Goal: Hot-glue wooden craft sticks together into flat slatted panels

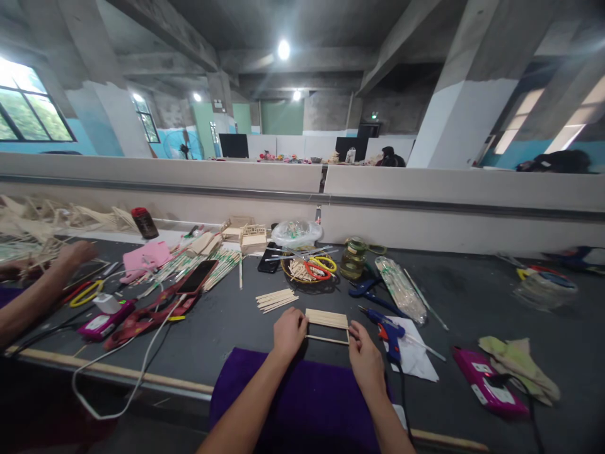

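A small wooden stick frame [327,318] lies in front of me, its far part covered by sticks side by side and its near part open. My left hand [289,333] pinches its left end, fingers closed. At the right end, my right hand [365,353] grips the frame between thumb and fingers. Just beyond my left hand rests a row of loose wooden sticks [276,300]. To the right of my right hand, a blue glue gun [388,333] lies on white paper [418,359].
Farther back are a basket of short sticks [302,271] with scissors [317,268], a glass jar [353,258] and blue pliers [371,291]. Magenta power strips [491,384] stand on both sides. At left, a co-worker's hand [75,255] handles sticks. A low partition [401,224] borders the table.
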The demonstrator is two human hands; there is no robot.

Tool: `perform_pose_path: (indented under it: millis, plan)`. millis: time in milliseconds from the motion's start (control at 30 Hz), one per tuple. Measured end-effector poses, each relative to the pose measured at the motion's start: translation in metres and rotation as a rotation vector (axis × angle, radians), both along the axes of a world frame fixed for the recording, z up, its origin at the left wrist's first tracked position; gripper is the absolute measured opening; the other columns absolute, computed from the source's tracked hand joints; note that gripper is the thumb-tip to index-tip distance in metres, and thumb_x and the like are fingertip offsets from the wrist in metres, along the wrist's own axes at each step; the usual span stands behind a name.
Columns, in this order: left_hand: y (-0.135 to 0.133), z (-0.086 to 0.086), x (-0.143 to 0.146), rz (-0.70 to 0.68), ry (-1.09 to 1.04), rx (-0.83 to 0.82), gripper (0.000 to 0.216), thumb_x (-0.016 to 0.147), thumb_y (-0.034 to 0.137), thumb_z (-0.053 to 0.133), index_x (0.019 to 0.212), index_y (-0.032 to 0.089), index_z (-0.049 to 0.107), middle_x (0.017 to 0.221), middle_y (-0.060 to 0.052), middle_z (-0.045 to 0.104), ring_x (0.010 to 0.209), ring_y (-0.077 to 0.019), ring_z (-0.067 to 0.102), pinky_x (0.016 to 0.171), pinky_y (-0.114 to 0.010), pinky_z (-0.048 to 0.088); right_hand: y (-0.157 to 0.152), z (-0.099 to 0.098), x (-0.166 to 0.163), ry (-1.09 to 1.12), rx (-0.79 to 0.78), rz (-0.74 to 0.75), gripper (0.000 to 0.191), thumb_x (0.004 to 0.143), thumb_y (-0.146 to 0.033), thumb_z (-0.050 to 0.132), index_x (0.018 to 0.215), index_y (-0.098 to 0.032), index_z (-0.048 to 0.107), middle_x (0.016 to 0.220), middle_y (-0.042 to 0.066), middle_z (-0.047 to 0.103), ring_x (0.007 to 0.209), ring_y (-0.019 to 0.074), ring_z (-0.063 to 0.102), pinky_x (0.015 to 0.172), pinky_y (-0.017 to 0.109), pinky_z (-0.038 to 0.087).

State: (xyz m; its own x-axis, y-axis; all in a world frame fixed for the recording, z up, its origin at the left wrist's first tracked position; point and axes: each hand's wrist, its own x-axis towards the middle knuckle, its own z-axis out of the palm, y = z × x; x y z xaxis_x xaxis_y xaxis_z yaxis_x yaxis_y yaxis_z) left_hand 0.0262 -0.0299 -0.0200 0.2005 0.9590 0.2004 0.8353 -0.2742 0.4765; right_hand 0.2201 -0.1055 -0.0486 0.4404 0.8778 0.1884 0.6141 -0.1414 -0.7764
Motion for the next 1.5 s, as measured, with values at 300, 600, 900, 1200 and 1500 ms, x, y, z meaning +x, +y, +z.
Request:
perform_pose_path:
  millis: [300,600,900,1200,1500]
  plan:
    - [-0.005,0.001,-0.006,-0.006,-0.117,-0.034,0.014,0.085,0.021,0.053,0.075,0.020,0.062,0.082,-0.001,0.062,0.083,-0.0133,0.056,0.071,-0.022,0.033,0.000,-0.002,0.001,0.038,0.034,-0.009,0.046,0.083,-0.028,0.039,0.124,-0.017,0.054,0.111,0.009,0.071,0.086,0.0188,0.069,0.080,0.031,0.051]
    - [-0.010,0.008,-0.008,-0.048,-0.088,-0.085,0.012,0.079,0.018,0.059,0.069,0.021,0.064,0.080,0.001,0.066,0.085,-0.0136,0.057,0.070,-0.022,0.033,-0.001,-0.002,0.001,0.013,0.026,-0.055,0.043,0.082,-0.029,0.037,0.119,-0.016,0.056,0.092,0.008,0.073,0.080,0.0219,0.069,0.075,0.032,0.050]
    - [-0.008,0.007,-0.010,-0.039,-0.121,-0.078,0.010,0.081,0.018,0.058,0.077,0.021,0.066,0.084,0.000,0.064,0.084,-0.0134,0.057,0.072,-0.021,0.035,-0.001,-0.001,0.002,0.041,0.024,-0.064,0.044,0.082,-0.030,0.038,0.119,-0.016,0.056,0.103,0.009,0.072,0.085,0.0209,0.069,0.077,0.032,0.050]
    - [-0.007,0.011,-0.004,-0.034,-0.048,-0.094,0.014,0.086,0.021,0.054,0.079,0.022,0.066,0.088,0.000,0.065,0.089,-0.0136,0.058,0.072,-0.022,0.035,0.000,0.002,0.002,0.073,0.009,-0.045,0.043,0.081,-0.030,0.040,0.119,-0.018,0.055,0.103,0.007,0.072,0.077,0.0193,0.069,0.074,0.032,0.050]
    - [-0.006,0.011,-0.001,-0.011,-0.031,-0.097,0.014,0.085,0.022,0.052,0.077,0.021,0.064,0.085,-0.001,0.064,0.086,-0.0136,0.057,0.070,-0.022,0.034,0.000,0.001,0.002,0.099,0.048,-0.046,0.042,0.080,-0.031,0.042,0.117,-0.018,0.057,0.102,0.008,0.073,0.080,0.0189,0.069,0.077,0.032,0.051]
